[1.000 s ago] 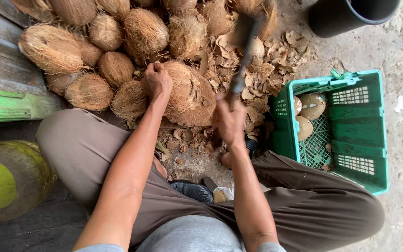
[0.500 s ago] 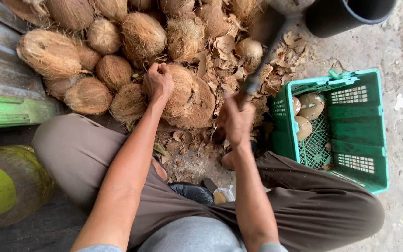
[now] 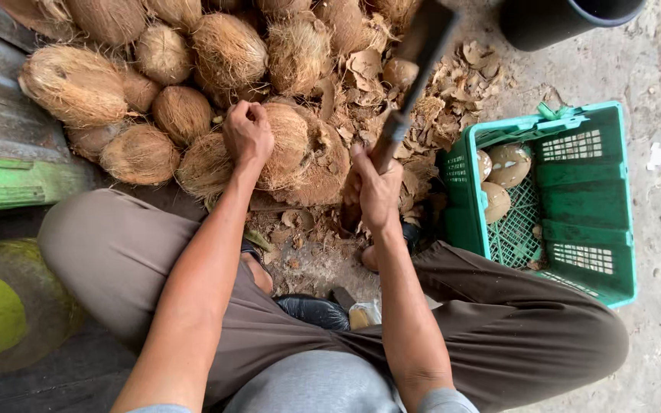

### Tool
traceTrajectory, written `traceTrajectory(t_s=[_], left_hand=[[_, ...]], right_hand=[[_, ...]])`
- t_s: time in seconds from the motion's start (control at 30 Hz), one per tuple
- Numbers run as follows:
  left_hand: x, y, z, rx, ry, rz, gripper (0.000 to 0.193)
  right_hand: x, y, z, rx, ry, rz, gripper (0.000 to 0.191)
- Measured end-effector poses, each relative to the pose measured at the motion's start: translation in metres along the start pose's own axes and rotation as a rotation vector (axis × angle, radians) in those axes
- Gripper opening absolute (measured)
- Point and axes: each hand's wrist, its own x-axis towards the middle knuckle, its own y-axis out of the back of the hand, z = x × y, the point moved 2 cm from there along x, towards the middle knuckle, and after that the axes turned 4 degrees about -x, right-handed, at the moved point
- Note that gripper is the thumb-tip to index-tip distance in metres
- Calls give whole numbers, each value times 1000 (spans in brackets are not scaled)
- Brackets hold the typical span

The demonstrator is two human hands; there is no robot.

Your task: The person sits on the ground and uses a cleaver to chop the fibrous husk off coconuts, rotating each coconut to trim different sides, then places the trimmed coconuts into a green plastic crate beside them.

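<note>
The left hand (image 3: pixel 248 131) is curling into a closed grip on top of a large, brown, fibrous husked coconut (image 3: pixel 300 153), steadying it on the ground in front of the crossed legs. The right hand (image 3: pixel 376 191) is wrapping tightly around the dark handle of a long, blurred chopping blade (image 3: pixel 416 57), which is rising toward one o'clock above the coconut.

The risk, as I judge it, is lying in how near the left fingers are sitting to where the blade could land; a glancing strike off the rounded husk could slide toward that hand or toward the knees. The coconut could also be rolling if the grip is slackening.

At three o'clock a green slatted plastic crate (image 3: pixel 575 191) is holding a few pale, peeled coconuts (image 3: pixel 508 164) in its near end. At one o'clock a black round bucket (image 3: pixel 552 19) is standing; I cannot tell its contents. At eleven o'clock a heap of unpeeled brown coconuts (image 3: pixel 154 69) is lying.
</note>
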Motion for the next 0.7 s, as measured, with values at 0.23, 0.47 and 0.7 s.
traceTrajectory(t_s=[0.23, 0.47, 0.7], left_hand=[[0, 5, -20, -76, -51, 18, 33], [-8, 17, -20, 110, -6, -187, 86], [-15, 32, -22, -325, 178, -294, 113]], right_hand=[[-31, -51, 77, -53, -451, -198, 14], [-25, -25, 95, -335, -343, -249, 20], [-31, -29, 89, -593, -66, -197, 27]])
